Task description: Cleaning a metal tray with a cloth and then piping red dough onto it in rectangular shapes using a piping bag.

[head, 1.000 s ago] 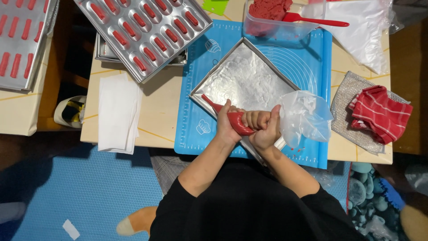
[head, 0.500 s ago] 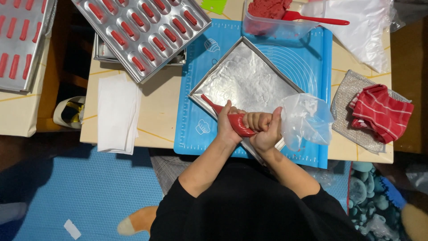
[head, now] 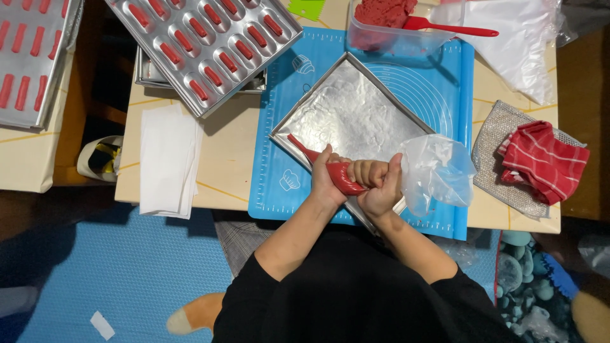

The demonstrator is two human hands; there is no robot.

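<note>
Piping bag [head: 330,170]: red-filled cone, clear crumpled tail.

Top-down view. Light wooden table [head: 235,159] with thin yellow inlay lines, its near edge facing the viewer. Second table [head: 25,159] of the same pale finish at far left, a dark gap between the two. Floor: blue mat [head: 127,279] at near left, dark bare floor [head: 38,222] beside it. Near right, a rug with a grey-green pebble pattern [head: 527,286]. Lighting is even on the tabletops and dim at floor level.
</note>
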